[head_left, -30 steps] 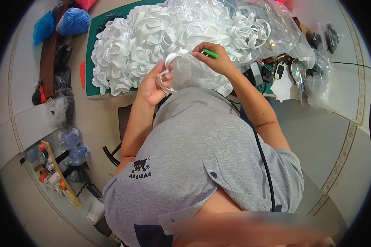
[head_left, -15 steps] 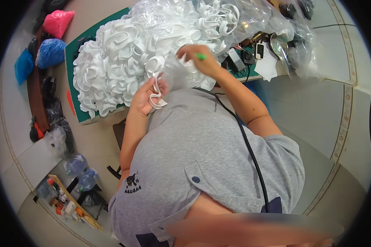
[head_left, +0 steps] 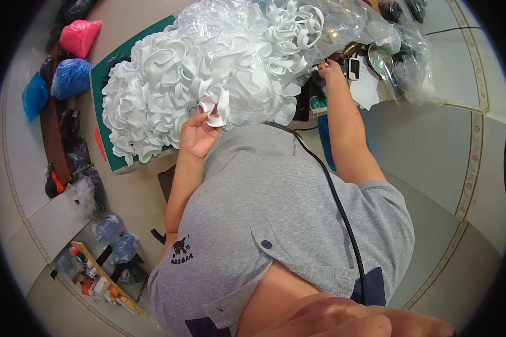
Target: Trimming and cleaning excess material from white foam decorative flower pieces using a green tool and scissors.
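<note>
The white strip (head_left: 224, 109) hides parts of the fingers (head_left: 193, 120) of the left hand (head_left: 198, 139), and its outline melts into the white pile (head_left: 146, 84) behind. Over at the right, the right hand (head_left: 331, 72) shows too small to tell whether it grips anything. The pile covers most of the desk (head_left: 98, 92) and is cut off by the far edge of the view; clear plastic (head_left: 348, 28) partly veils it. Near left, articles on the wooden shelf (head_left: 130, 303) are too tiny to identify.

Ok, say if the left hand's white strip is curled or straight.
Curled: the white strip bends into a loop in the left hand.
</note>
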Available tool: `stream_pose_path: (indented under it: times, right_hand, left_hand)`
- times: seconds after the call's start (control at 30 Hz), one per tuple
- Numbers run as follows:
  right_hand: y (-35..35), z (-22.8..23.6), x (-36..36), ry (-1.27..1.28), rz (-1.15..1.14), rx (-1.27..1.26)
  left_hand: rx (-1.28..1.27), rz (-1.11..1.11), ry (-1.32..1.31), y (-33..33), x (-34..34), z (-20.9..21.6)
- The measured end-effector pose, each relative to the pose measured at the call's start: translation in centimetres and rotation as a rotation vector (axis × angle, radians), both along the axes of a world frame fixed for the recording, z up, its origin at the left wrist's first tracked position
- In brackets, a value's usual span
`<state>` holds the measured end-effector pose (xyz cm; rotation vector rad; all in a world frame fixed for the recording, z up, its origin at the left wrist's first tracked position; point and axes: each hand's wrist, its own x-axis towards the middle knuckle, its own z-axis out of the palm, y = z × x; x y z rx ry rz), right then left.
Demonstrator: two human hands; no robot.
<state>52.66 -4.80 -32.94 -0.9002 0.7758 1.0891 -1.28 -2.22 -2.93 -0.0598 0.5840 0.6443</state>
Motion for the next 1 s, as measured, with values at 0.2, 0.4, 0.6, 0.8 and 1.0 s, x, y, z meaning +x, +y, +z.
stream_pose_path:
  times: [0.2,0.4,0.6,0.8,1.0]
  right_hand:
    - [-0.8,-1.5,-0.2,-0.105,0.123,-0.171]
    - [0.8,8.7,-5.5,-0.22,0.212,-0.418]
    - [-1.2,10.4,-5.6,-0.53,0.104,-0.459]
    - [-4.2,18.6,-9.8,-0.736,0.013,-0.336]
    - [-7.0,23.6,-15.2,-1.153,0.784,-0.023]
  left_hand:
    - [0.622,0.009,0.814,-0.7,0.8,-0.1]
    - [0.473,0.132,0.736,-0.3,1.9,1.9]
    - [-0.101,0.097,0.045,1.2,1.2,-1.6]
    - [0.463,0.178,0.847,0.4,0.7,-1.4]
    - [0.488,0.25,0.575,0.5,0.9,-0.7]
